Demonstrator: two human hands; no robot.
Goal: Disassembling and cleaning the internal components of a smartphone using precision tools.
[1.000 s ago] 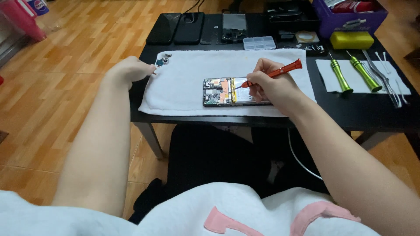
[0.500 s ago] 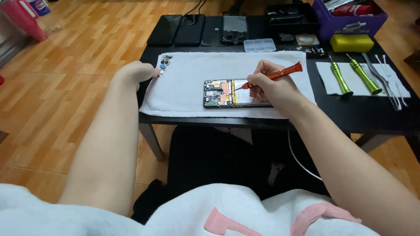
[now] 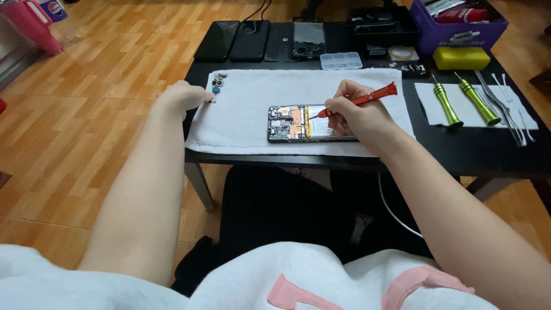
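Note:
An opened phone (image 3: 294,123) with its circuit board and battery exposed lies on a white towel (image 3: 247,109) on a small black table (image 3: 459,150). My right hand (image 3: 353,112) grips a red screwdriver (image 3: 367,99) with its tip resting on the phone's middle. My left hand (image 3: 182,95) is at the towel's left edge, fingers curled beside several small removed parts (image 3: 217,86). I cannot tell whether it pinches a small piece.
Two green screwdrivers (image 3: 459,102) and tweezers (image 3: 505,109) lie on a white sheet at the right. Dark phones (image 3: 241,40), a clear parts box (image 3: 341,60), a yellow block (image 3: 460,57) and a purple bin (image 3: 459,26) line the table's far edge. Wooden floor lies to the left.
My left hand has shifted slightly along the towel's left edge. The right hand keeps the screwdriver on the phone, almost unmoved.

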